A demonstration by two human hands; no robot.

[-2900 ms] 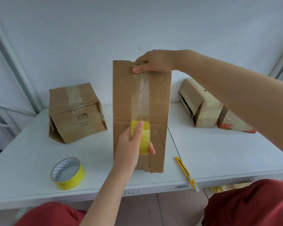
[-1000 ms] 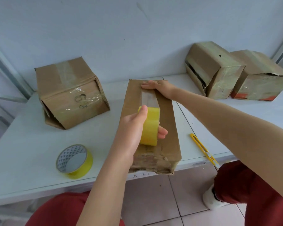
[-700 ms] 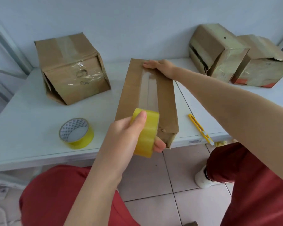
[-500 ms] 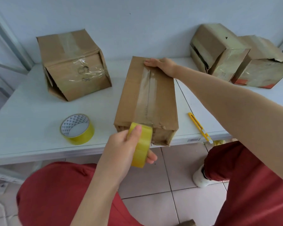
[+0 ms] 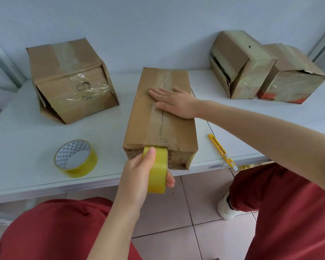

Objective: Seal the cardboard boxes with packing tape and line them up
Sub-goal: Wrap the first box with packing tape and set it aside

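1. mid-frame, the long box (image 5: 139, 128) lies flat on the table (image 5: 26, 147). our right hand (image 5: 174, 103) presses its top with straight fingers, we judge to smooth the tape.
2. low centre, our left hand (image 5: 137, 171) curls round the tape roll (image 5: 157, 175) at the box's near end, likely to wrap the edge.
3. the spare roll (image 5: 75, 158) is lower left and the knife (image 5: 222, 152) lies right of the box. the upper-left box (image 5: 69, 79) and the upper-right boxes (image 5: 251, 72) stand apart, and nothing blocks us.

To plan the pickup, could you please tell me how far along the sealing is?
Done: two taped boxes stand side by side at right. In hand: the right hand presses the strip flat on the middle box while the left hand holds the tape roll at its near edge, uncut. Remaining: cutting with the knife, the gaping left box, lining up.
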